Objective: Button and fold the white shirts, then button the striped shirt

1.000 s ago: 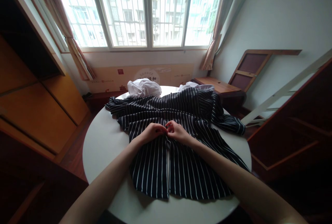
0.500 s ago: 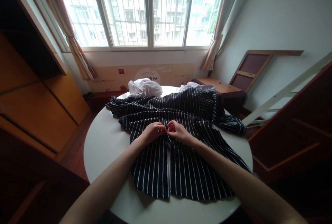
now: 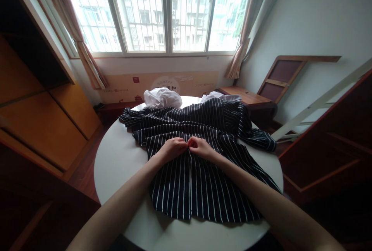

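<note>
A dark shirt with white stripes (image 3: 209,189) lies spread over a round white table (image 3: 116,165), its lower hem toward me and its sleeves out to both sides. At the front opening, my left hand (image 3: 174,148) pinches the left edge of the cloth. My right hand (image 3: 200,147) meets it there, fingertips closed on the right edge. The fingertips of both hands nearly touch, and any button between them is hidden. Below the hands the two front edges lie together down to the hem.
Behind the shirt sit a crumpled white cloth (image 3: 162,98) and another white cloth (image 3: 221,97) at the table's far side. A wooden chair (image 3: 279,80) and a white ladder (image 3: 322,105) stand at the right. Orange cabinets (image 3: 43,119) line the left, below the window.
The gap between the shirt's front edges below my hands has closed. The left front panel has shifted slightly right, and my fingers have drawn tighter together.
</note>
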`<state>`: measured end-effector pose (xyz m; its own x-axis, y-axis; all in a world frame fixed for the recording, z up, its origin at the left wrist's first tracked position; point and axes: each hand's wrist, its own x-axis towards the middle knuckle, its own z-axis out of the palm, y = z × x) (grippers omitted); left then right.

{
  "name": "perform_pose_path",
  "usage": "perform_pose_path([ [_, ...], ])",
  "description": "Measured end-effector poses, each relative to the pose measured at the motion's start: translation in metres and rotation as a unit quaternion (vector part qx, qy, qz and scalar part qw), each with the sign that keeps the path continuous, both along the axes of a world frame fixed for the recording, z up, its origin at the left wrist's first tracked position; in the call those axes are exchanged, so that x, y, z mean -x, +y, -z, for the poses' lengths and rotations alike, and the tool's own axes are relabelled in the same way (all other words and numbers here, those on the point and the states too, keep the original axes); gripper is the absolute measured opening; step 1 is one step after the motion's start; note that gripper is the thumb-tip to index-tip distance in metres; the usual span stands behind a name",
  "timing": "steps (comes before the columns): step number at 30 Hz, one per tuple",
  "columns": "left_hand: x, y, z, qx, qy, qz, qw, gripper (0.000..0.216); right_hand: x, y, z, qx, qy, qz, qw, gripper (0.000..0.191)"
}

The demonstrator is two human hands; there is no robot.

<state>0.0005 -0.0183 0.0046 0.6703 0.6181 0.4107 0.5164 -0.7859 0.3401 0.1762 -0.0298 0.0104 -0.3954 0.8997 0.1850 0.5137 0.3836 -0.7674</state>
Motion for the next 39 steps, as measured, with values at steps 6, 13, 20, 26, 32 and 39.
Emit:
perform_pose_path([
  [6,-0.002,-0.001,0.001,-0.024,0.025,-0.012,0.999,0.011,-0.001,0.001,-0.001,-0.015,-0.015,-0.017,1.000,0.016],
  [13,-0.004,0.000,0.004,-0.060,0.024,-0.007,0.998,0.010,0.000,-0.001,-0.001,-0.050,-0.025,0.000,0.998,0.014],
  [20,-0.004,-0.001,0.004,-0.067,0.020,-0.011,0.997,0.009,-0.001,0.001,0.001,-0.043,-0.024,0.017,0.999,0.012],
  [26,-0.003,-0.001,0.001,-0.100,0.057,-0.014,0.993,0.007,-0.003,0.003,0.000,0.012,0.017,0.020,1.000,0.011],
  [32,-0.005,-0.001,-0.001,-0.145,0.077,-0.012,0.986,0.007,-0.004,0.007,0.003,0.085,0.071,0.021,0.994,0.009],
  [39,-0.006,-0.002,0.000,-0.173,0.052,-0.006,0.983,0.010,-0.007,0.015,0.009,0.140,0.143,0.013,0.980,0.010],
])
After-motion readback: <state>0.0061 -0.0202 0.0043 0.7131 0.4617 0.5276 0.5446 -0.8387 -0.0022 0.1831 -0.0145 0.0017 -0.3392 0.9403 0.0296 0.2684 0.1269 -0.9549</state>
